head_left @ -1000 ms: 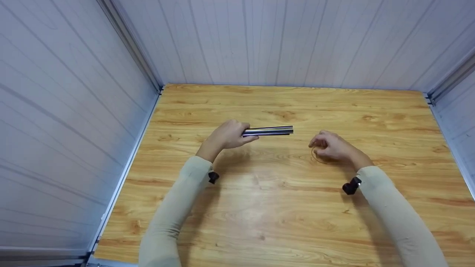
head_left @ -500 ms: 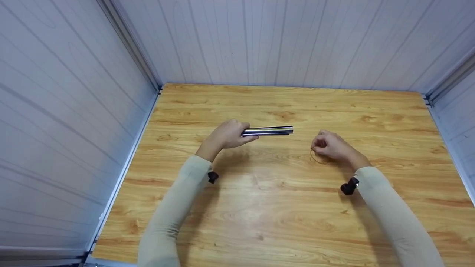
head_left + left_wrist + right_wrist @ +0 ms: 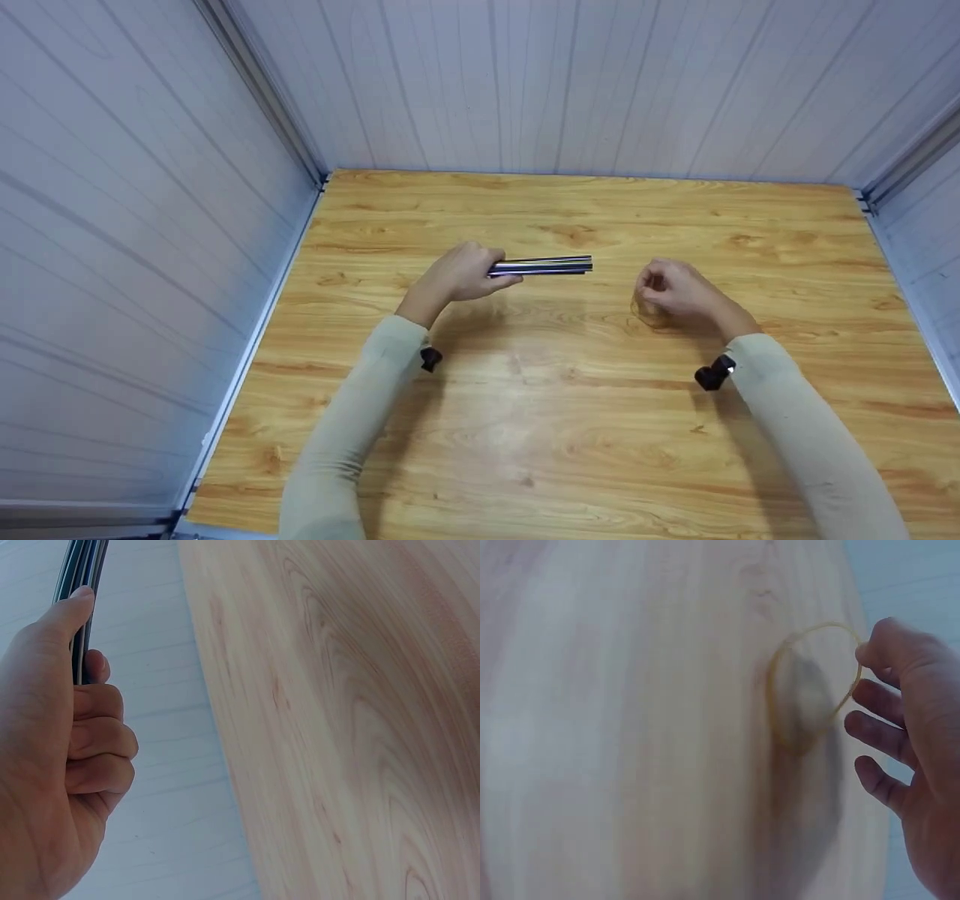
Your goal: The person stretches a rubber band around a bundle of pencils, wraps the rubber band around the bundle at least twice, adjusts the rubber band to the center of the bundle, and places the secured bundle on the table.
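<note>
Fingers (image 3: 97, 742) of the left hand (image 3: 459, 274) clench a stiff, slick-looking bundle of metal rods (image 3: 541, 265) by its left end above the worktop (image 3: 525, 420), while the right hand (image 3: 675, 292) pinches a light, stretchy rubber band (image 3: 810, 682) at its rim, just right of the rods.

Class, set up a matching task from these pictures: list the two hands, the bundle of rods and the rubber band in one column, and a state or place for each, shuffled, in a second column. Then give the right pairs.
Column one:
1. left hand
2. right hand
3. metal rods
4. rubber band

Column two:
A. thin yellowish loop, pinched at one edge
B. dark shiny bundle, lying level above the table
C. fist wrapped round the rods
D. pinches the loop at its fingertips

Pairs: 1-C, 2-D, 3-B, 4-A
</note>
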Available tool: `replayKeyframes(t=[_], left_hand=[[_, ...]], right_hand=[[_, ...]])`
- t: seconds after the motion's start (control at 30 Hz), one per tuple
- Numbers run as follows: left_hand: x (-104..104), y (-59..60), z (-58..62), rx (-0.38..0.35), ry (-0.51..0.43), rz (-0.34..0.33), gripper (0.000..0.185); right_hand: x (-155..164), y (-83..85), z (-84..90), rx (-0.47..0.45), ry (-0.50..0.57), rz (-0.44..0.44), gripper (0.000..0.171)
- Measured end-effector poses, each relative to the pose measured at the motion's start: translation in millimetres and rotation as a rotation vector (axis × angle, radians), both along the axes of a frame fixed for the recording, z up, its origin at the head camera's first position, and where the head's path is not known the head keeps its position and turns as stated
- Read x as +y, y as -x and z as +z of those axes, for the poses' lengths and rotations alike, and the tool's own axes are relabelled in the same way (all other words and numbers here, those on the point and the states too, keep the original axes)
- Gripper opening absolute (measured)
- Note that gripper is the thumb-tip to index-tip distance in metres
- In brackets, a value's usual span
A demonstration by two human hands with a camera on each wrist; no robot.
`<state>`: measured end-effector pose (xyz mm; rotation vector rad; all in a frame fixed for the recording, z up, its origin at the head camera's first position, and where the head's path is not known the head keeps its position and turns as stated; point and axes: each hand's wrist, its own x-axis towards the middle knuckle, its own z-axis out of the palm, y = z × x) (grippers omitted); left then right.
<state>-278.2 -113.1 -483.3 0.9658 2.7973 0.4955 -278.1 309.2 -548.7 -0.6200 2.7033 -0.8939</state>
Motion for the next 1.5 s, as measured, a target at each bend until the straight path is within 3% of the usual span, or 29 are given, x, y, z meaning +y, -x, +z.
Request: replayKeyframes(t=[0.2,0.37,0.47,0.63,0.73,0.83,1.0,1.2,1.3,1.5], left_hand=[[-2.2,-0.2,-0.7,-0.001,-0.004,0.01,0.05],[-1.9,-0.4,-1.9,-0.005,0.0,0.006,0.051],[-1.8,-0.4,-2.6,0.0,0.005,0.002,0.05],[-1.7,-0.3,-2.7,0.003,0.001,-0.001,0.049],[-2.3,-0.5,-2.2,-0.007,0.003,0.003,0.049],[-3.4,-0.4,-1.5,-0.016,0.006,0.007,0.049],[-5.8,-0.3,0.7,-0.027,0.001,0.017,0.049],[-6.8,0.7,4.5,-0.017,-0.001,0.012,0.049],[-7.5,1.9,6.6,-0.007,-0.002,0.014,0.049],[-9.7,3.3,11.5,-0.008,-0.012,0.031,0.049]], right_hand=[[0.8,2.3,22.5,0.02,0.066,-0.03,0.011],[-0.1,2.0,25.2,0.036,0.227,-0.121,0.013],[-1.9,1.7,22.3,0.017,0.411,-0.182,0.018],[-9.0,-0.9,21.6,-0.1,0.876,-0.273,0.017],[-12.6,-2.9,21.5,-0.183,1.116,-0.267,0.023],[-14.8,-5.4,23.7,-0.244,1.259,-0.213,0.036],[-21.1,-6.8,32.0,-0.243,1.286,-0.143,0.046],[-24.0,-5.9,36.8,-0.215,1.222,-0.126,0.015],[-22.0,-6.3,35.5,-0.204,1.133,-0.102,0.012],[-17.2,-10.0,27.4,-0.241,1.001,0.01,0.059]])
